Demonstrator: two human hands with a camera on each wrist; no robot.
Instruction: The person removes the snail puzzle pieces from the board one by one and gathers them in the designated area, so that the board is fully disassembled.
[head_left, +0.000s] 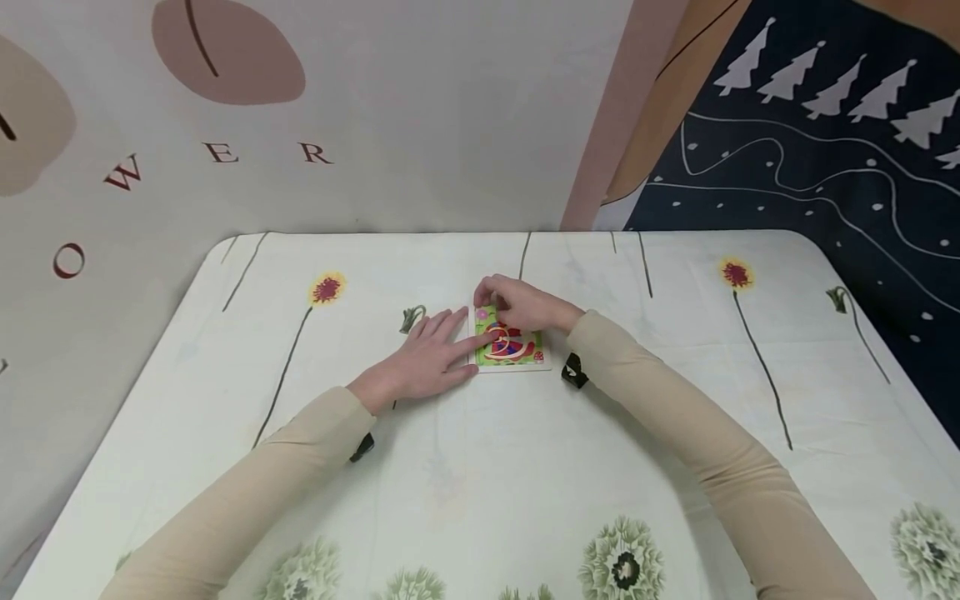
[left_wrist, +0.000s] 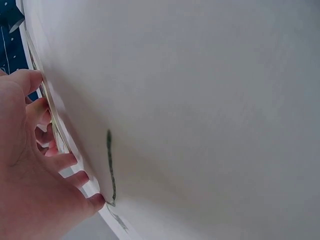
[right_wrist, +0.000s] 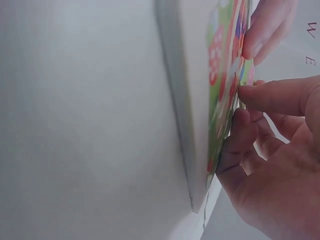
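A small square picture puzzle [head_left: 517,358] with a white border lies flat on the table; its picture is green, red and purple, with a pink flower in one corner. My left hand [head_left: 431,358] lies spread at the puzzle's left side, its index finger reaching over the picture and the other fingers on the cloth and border. From the right, my right hand [head_left: 525,304] bends over the upper part. In the right wrist view, its thumb and fingertips pinch at a green and pink puzzle piece [right_wrist: 248,71], partly hidden behind the thumb.
The white tablecloth [head_left: 465,475] carries printed flowers and stems. A black wrist camera [head_left: 574,372] sits under the right cuff, and another black device [head_left: 362,447] under the left. Behind the table hangs a pale wall cloth [head_left: 450,125] with printed letters, beside a dark one [head_left: 795,167] with white trees.
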